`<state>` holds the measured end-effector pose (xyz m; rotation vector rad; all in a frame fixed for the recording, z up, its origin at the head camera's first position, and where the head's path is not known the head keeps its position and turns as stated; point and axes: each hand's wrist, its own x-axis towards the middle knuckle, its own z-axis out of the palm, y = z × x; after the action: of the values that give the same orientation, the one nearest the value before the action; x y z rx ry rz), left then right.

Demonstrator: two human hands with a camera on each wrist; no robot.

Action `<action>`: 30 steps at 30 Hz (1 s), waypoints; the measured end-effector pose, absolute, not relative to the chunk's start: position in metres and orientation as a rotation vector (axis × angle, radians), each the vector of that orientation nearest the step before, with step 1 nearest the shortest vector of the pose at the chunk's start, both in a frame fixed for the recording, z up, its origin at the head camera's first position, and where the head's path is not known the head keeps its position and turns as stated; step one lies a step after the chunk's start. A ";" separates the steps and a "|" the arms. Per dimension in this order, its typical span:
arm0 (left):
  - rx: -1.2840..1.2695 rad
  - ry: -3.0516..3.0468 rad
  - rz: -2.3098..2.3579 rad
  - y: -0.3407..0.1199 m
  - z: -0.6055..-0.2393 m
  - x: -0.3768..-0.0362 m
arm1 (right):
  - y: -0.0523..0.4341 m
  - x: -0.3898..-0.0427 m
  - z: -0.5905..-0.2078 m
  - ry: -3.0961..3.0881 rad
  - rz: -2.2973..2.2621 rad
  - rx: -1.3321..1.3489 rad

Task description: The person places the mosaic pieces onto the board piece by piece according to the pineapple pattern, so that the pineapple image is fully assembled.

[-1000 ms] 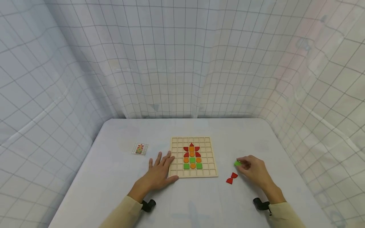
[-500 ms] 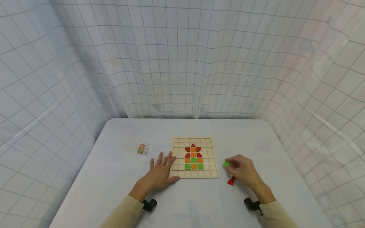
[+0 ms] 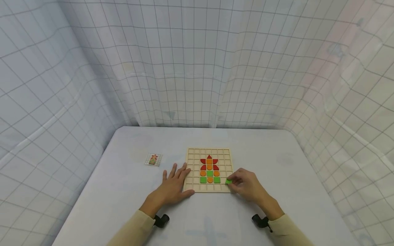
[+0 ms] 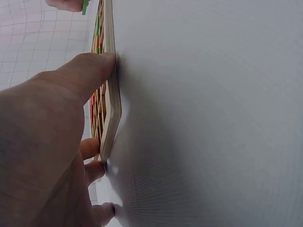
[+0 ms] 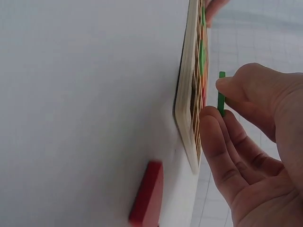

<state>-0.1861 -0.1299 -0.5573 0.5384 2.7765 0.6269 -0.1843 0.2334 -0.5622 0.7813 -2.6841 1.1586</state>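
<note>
A wooden grid board (image 3: 192,155) lies mid-table, bearing red, orange and green tiles set in a flower-like figure. My left hand (image 3: 170,189) is spread flat at its left side, fingertips at the edge and thumb at the front corner. Between thumb and fingers my right hand (image 3: 247,186) pinches a green square tile (image 3: 228,181), held over the board's right part. Seen edge-on in the right wrist view, this green tile (image 5: 221,94) stands clear of the grid. A red tile (image 5: 147,194) lies on the table near the board; the right hand hides it in the head view.
To the left of the board, a small card (image 3: 153,159) printed with a similar figure on a grid lies on the white table (image 3: 132,143). Grid-patterned white curtains (image 3: 184,68) stand behind the table and along both sides.
My right hand has carried the green tile leftward from beside the red tiles to above the board's right side. My left hand stays at the board's left edge.
</note>
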 end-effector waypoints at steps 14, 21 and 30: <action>0.553 2.760 0.681 -0.130 -0.553 -0.183 | 0.199 -0.181 -0.561 -2.713 1.178 0.931; 0.530 2.767 0.637 -0.129 -0.551 -0.184 | 0.188 -0.181 -0.565 -2.710 1.159 0.990; 0.530 2.777 0.625 -0.130 -0.553 -0.185 | 0.180 -0.181 -0.563 -2.763 1.062 0.979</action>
<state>-0.1853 -0.1296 -0.5531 0.5301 2.7770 0.6245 -0.1805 0.1803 -0.5633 0.9787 -2.7631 1.0621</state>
